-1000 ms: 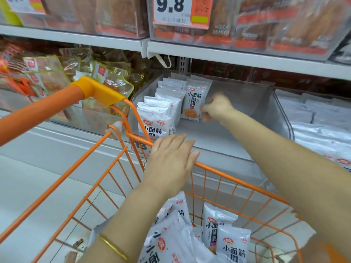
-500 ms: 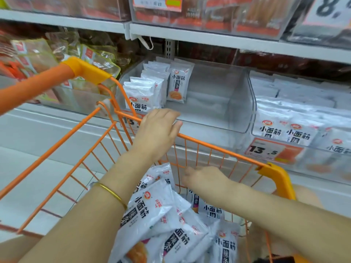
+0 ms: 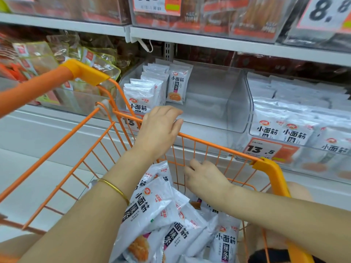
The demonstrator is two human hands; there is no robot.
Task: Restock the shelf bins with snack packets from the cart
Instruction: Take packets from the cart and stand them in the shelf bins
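The left hand (image 3: 159, 130) rests palm-down on the cart (image 3: 271, 168) rim, fingers relaxed. The right hand (image 3: 206, 177) hovers inside, above the snack packets (image 3: 152, 211), fingers loose, holding nothing.

Two hands show, the left hand (image 3: 159, 130) and the right hand (image 3: 206, 179), and one bangle (image 3: 115, 188). There is one cart (image 3: 209, 144) with two yellow caps (image 3: 85, 72) on its corners. Two shelves (image 3: 228, 42) show, the lower one carrying three bins (image 3: 235, 103). Four tags (image 3: 266, 149) are in sight, one half hidden behind the cart. At least five packets (image 3: 148, 211) lie in the cart (the heap hides any others). The middle bin holds one row of about seven packets, edges overlapping, plus one facing front; the right bin shows three across its front, the rest too blurred to count.
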